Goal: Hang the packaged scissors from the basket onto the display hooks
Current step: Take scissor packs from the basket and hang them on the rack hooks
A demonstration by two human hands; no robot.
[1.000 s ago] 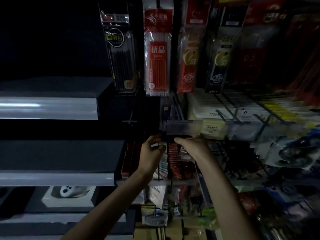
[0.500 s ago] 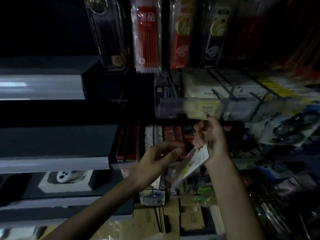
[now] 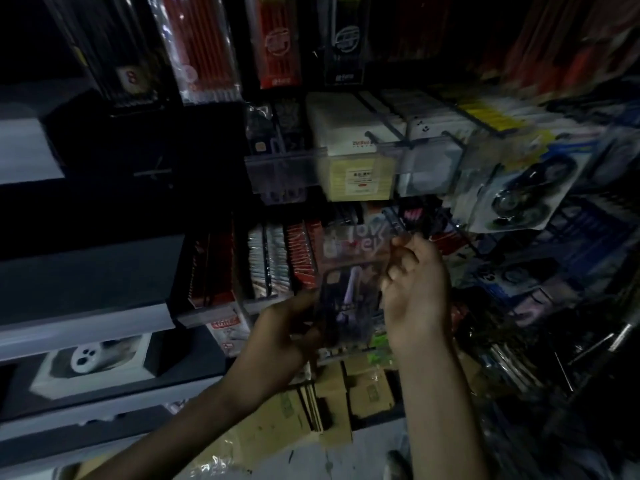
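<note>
Both hands are raised in front of a dim, crowded display rack, and the frame is blurred by motion.

- **Task item:** a flat, clear plastic scissors package with a printed card top is held upright between the two hands, close in front of the rack. A pale, elongated shape shows through the plastic, but its detail cannot be made out.
- **Left hand**: curled round the lower left edge of the package, thumb towards the front face.
- **Right hand**: fingers curled and pinching the upper right edge of the package.
- **Hook:** a dark wire prong juts out just above the right hand. Whether the package touches it cannot be told.
- **Beyond the left hand:** a row of red and white packets standing edge-on.
- **Above both hands:** a clear plastic shelf strip carrying a yellow price label. Higher still hangs a long pack of red pencils.
- **Right of the right hand:** a white blister card with dark round items, tilted.
- **Below the hands:** brown cardboard boxes.
- **Well left of the left hand:** a white boxed device on a grey shelf.
</note>
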